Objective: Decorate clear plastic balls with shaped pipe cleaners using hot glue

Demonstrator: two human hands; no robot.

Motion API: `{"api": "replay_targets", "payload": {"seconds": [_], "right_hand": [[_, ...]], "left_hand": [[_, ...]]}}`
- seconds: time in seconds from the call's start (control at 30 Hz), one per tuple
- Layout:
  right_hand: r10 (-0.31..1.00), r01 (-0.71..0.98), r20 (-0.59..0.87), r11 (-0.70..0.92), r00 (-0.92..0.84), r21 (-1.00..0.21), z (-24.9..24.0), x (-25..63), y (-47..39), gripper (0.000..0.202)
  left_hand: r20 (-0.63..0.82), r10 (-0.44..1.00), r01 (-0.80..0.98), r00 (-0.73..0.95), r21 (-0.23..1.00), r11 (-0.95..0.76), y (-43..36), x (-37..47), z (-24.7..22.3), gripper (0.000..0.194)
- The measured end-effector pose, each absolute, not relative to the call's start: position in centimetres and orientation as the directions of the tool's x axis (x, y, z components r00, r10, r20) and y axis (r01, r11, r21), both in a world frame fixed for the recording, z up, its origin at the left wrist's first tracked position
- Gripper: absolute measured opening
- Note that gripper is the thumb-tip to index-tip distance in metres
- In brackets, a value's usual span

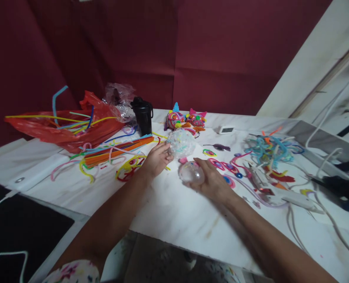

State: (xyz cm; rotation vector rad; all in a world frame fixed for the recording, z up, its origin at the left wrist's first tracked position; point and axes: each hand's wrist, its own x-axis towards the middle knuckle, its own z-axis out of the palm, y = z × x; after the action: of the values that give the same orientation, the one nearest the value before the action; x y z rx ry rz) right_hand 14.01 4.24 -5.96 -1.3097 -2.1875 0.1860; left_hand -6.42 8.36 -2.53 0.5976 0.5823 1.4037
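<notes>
My left hand [159,159] is closed at the left side of a round clear ball [181,143] with coloured specks, its fingertips against the surface. My right hand [212,179] wraps round the right side of a smaller clear, shiny ball [189,173] that has a pink piece on top. The two balls are close together over the white table [174,208]. Right of them lie pink and blue pipe-cleaner coils [229,167] and a small eye-shaped coil [209,152]. Behind stand two colourful decorated balls with pointed ears, one partly pink [197,119], one blue-tipped [174,118].
At left are a red plastic bag [74,137] of pipe cleaners, an orange bundle [112,155] and a black bottle [143,118]. Tangled blue pipe cleaners [271,149], a glue gun [295,199] and cords lie right. A small white display [226,129] stands behind.
</notes>
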Motion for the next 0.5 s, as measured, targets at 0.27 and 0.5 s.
{"api": "replay_targets", "payload": {"seconds": [0.27,0.5], "right_hand": [[0.87,0.768,0.412,0.455,-0.272,-0.452,-5.9,15.6,8.1,0.081],[0.903,0.663,0.417,0.374,-0.102,-0.648,-2.7,18.4,3.5,0.041]], "left_hand": [[-0.024,0.99,-0.696,0.137,0.709,0.114,8.1,-6.5,-2.7,0.013],[-0.125,0.905,-0.489,0.407,0.807,0.331,6.0,-5.3,-2.5,0.03]]}}
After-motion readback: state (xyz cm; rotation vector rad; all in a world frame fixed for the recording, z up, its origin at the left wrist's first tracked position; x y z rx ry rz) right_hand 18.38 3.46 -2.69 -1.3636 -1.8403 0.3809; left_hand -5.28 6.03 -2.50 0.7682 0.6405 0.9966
